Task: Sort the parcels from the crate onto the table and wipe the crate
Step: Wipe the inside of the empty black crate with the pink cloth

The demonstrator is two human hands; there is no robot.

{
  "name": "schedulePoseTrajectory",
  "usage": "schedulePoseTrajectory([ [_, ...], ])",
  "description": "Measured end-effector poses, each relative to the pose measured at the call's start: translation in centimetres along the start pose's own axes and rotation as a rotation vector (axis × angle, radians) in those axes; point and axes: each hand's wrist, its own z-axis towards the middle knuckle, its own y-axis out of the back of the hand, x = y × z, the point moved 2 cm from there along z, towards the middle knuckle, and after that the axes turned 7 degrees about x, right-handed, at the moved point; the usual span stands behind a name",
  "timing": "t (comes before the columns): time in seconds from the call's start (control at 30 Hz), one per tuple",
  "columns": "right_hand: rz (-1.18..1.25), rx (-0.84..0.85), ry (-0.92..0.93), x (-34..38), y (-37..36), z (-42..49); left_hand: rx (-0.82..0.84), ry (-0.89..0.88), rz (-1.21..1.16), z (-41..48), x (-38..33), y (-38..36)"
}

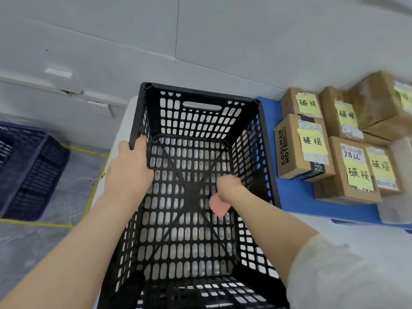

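A black perforated plastic crate (200, 92) stands on the white table, with no parcels inside it. My left hand (129, 166) grips the crate's left rim. My right hand (229, 186) reaches down inside the crate, closed on a pink cloth (219, 207) near the right wall and the floor of the crate. Several brown cardboard parcels (303, 148) with yellow handwritten notes lie on a blue mat (294, 197) to the right of the crate.
A dark blue crate (29, 170) sits on the grey floor at the left, beside yellow floor tape (35, 224). A white wall with a socket (100, 108) is behind. White table surface (356, 233) shows at the lower right.
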Motion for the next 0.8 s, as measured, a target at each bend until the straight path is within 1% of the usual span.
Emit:
schedulePoseTrajectory([
  [0.03, 0.019, 0.049, 0.046, 0.4, -0.1, -0.1, 0.0, 0.0, 0.001, 0.0, 0.0, 0.0],
  [0.07, 0.028, 0.061, 0.072, 0.5, 0.0, -0.1, -0.002, 0.001, 0.001, 0.1, 0.0, 0.0],
  [0.13, 0.057, 0.048, 0.099, 0.4, 0.7, -0.3, -0.004, 0.004, -0.003, 0.2, 0.0, 0.0],
  [0.17, 0.102, 0.016, 0.096, 0.2, 1.4, -1.0, -0.003, 0.002, -0.004, 0.2, 0.0, 0.0],
  [0.23, 0.116, -0.157, 0.08, -0.6, 3.3, -3.1, -0.004, -0.003, -0.004, 0.1, 0.0, -0.1],
  [0.3, 0.019, -0.381, 0.026, -1.5, 5.5, -5.9, -0.013, -0.007, -0.011, 0.1, 0.0, -0.1],
  [0.33, -0.03, -0.439, -0.002, -2.1, 6.1, -6.9, -0.019, -0.012, -0.015, 0.0, 0.0, -0.1],
  [0.37, -0.04, -0.451, -0.016, -2.7, 6.3, -7.6, -0.022, -0.019, -0.019, 0.0, -0.1, -0.1],
  [0.4, -0.047, -0.413, -0.034, -3.4, 6.2, -7.9, -0.022, -0.024, -0.022, 0.0, -0.1, 0.0],
  [0.43, -0.071, -0.341, -0.061, -3.7, 5.8, -7.9, -0.022, -0.027, -0.023, -0.1, -0.1, 0.0],
  [0.5, -0.182, -0.212, -0.121, -3.5, 3.8, -6.7, -0.024, -0.03, -0.023, -0.1, -0.1, 0.0],
  [0.53, -0.179, -0.156, -0.106, -2.8, 2.5, -6.0, -0.023, -0.029, -0.022, -0.1, 0.0, 0.0],
  [0.63, 0.013, 0.073, 0.029, 0.0, -2.0, -3.6, -0.017, -0.018, -0.013, -0.1, 0.0, 0.0],
  [0.7, 0.061, 0.214, 0.091, 1.6, -4.0, -2.8, -0.018, -0.009, -0.004, -0.1, -0.1, 0.1],
  [0.73, 0.055, 0.237, 0.11, 2.0, -4.3, -2.6, -0.021, -0.009, 0.0, -0.1, -0.1, 0.1],
  [0.8, 0.029, 0.196, 0.133, 2.3, -3.3, -3.3, -0.023, -0.02, 0.003, -0.1, -0.1, 0.1],
])
